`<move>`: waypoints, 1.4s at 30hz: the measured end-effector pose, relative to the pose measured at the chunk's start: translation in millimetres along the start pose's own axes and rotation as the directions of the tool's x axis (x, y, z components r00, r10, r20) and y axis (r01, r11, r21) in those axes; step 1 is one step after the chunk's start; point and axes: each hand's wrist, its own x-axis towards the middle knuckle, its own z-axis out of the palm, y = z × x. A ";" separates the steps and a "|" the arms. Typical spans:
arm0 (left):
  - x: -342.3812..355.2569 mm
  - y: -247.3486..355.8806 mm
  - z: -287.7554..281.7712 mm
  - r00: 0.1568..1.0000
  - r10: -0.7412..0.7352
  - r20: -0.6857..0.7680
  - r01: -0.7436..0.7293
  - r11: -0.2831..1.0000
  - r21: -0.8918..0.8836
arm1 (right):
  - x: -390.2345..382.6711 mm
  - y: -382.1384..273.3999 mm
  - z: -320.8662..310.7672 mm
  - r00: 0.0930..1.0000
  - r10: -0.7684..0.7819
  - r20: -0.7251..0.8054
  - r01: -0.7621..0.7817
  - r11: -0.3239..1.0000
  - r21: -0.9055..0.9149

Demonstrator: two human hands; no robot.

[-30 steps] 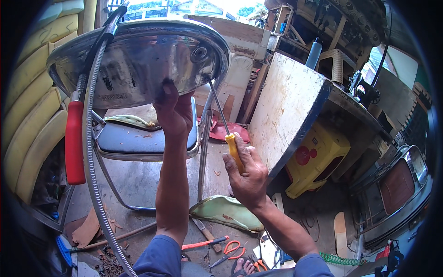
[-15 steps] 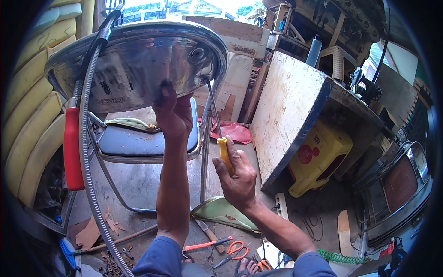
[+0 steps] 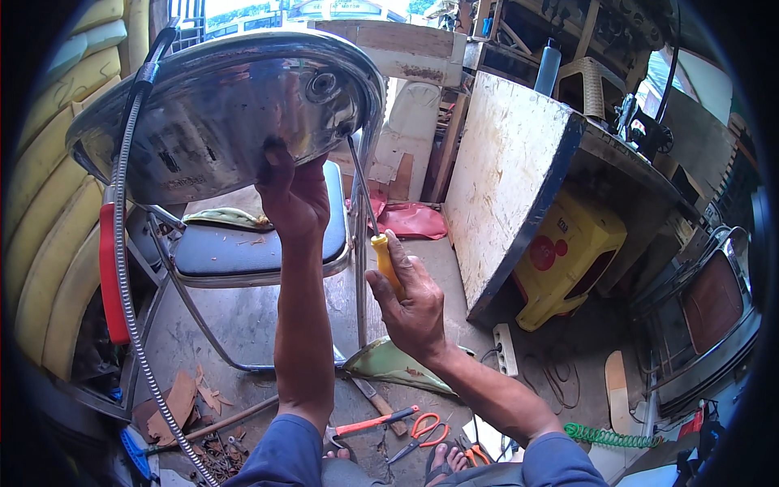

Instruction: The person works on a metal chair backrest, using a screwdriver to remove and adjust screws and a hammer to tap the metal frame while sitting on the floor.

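Note:
A shiny metal chair back [image 3: 231, 101] rises at the upper left above the dark padded seat [image 3: 235, 253] of a tube-framed folding chair. My left hand [image 3: 294, 195] reaches up and grips its lower edge, the thumb pressed on the metal face and the other fingers mostly hidden behind. In my right hand [image 3: 415, 308] is a yellow-handled screwdriver [image 3: 384, 256]. Its long shaft points up, and its tip meets the metal near the right end of the back. Across the left end hangs a ribbed metal hose [image 3: 122, 243], with a red grip [image 3: 113, 280] beside it.
On the floor lie a hammer [image 3: 372, 419], orange-handled scissors [image 3: 423, 430], a pale green cover [image 3: 406, 365] and brown scraps [image 3: 174, 406]. A white board [image 3: 515, 178] and a yellow stool [image 3: 560, 260] stand to the right. Yellow foam pads [image 3: 49, 276] are stacked at left.
The chair back and both hands appear slightly further left in the picture, and the whole view has shifted a little. Both grips stay the same, with the screwdriver tip still at the metal.

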 end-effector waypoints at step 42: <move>-6.5 -32.5 -14.1 0.982 0.150 -0.115 -0.151 0.989 0.001 | 83.4 -94.0 -115.1 0.840 0.434 0.325 -0.457 0.890 -0.009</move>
